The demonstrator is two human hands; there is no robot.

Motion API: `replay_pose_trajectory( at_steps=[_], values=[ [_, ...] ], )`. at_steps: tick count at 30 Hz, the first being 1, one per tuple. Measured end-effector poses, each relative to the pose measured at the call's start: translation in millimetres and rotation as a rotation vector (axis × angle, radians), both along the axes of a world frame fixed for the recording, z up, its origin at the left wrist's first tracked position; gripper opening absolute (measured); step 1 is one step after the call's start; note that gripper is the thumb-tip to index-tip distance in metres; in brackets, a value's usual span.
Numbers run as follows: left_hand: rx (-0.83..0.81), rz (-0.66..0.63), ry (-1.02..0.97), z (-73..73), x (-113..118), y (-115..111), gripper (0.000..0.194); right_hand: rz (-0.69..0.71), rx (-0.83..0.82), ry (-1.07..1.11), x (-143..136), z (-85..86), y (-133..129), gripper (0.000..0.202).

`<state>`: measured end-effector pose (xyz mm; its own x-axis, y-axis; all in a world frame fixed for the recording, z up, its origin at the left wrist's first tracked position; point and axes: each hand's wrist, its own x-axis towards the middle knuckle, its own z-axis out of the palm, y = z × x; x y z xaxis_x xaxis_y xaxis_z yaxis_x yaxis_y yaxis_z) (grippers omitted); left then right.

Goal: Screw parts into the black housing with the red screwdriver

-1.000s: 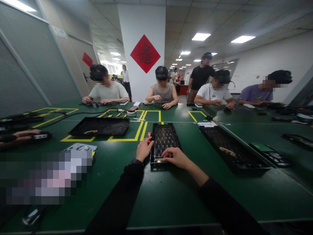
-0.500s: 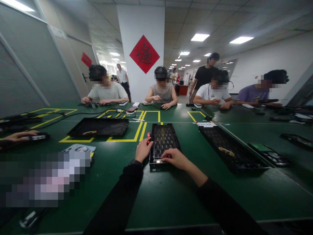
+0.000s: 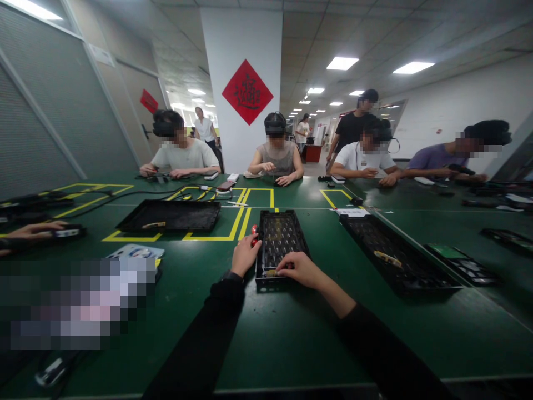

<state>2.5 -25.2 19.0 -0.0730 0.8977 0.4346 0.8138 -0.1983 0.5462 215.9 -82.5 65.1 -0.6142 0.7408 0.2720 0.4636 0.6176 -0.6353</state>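
A black rectangular tray (image 3: 284,230) with rows of small light marks inside lies in front of me on the green table. At its left edge is my left hand (image 3: 245,254), fingers bent around a red object (image 3: 254,230) beside the tray. My right hand (image 3: 297,266) reaches over the tray's near right corner, thumb and fingertips pinched on a small yellowish piece (image 3: 272,273) in the near end. The fingertips partly cover that piece.
Black trays, each with a yellowish piece, lie at the left (image 3: 179,214) and right (image 3: 402,250). A co-worker's hand (image 3: 35,230) rests on a dark device at the left edge. Several people sit across the table (image 3: 291,344).
The small piece at my right fingertips looked bright white before and now looks yellowish. Both my hands stay in nearly the same place. The view has shifted slightly.
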Motion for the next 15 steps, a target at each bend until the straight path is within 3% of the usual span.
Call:
replay_pose_trajectory(
  at_steps=[15],
  values=[
    [-0.006,0.004,0.002,0.2,0.2,-0.3,0.037,0.012,0.024,0.007,0.1,-1.5,0.0,0.015]
  ],
)
